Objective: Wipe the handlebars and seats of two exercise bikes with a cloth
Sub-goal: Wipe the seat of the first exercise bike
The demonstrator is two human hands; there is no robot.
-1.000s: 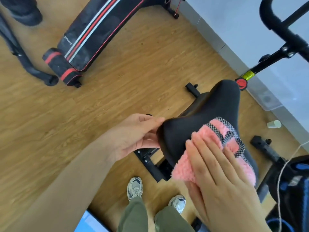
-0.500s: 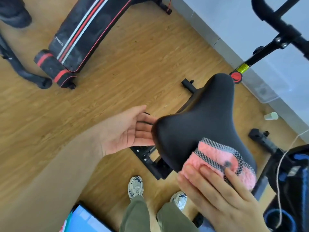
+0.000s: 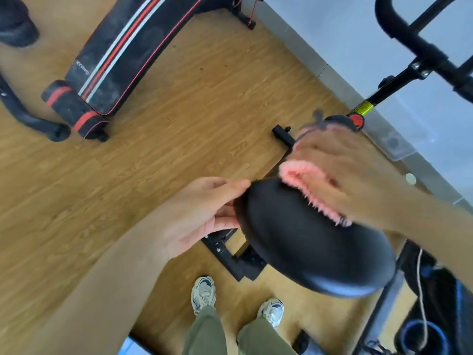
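Directly below the head camera, one black exercise-bike seat [image 3: 307,242] fills the middle right. Its long axis runs away from the person: the wide, rounded rear end is nearest the feet and the narrow nose points up and right, towards a red knob [image 3: 357,120] on the black handlebar post [image 3: 391,85]. The seat's skin looks smooth and slightly glossy, with a sheen along the rear rim. One pink, fluffy cloth [image 3: 304,183] with a shaggy fringe lies on the narrow front half of the seat. The right hand [image 3: 353,172] lies flat on top of it, pressing it down. That hand is motion-blurred, but the fingers look stretched out rather than curled. The left hand [image 3: 204,213] grips the seat's left rear edge, thumb on top and fingers tucked underneath. On the wood-grain floor [image 3: 179,119] stands one padded black bench [image 3: 122,52] with red and white stripes. Two pale sneakers [image 3: 203,293] show below olive trouser legs [image 3: 204,331].
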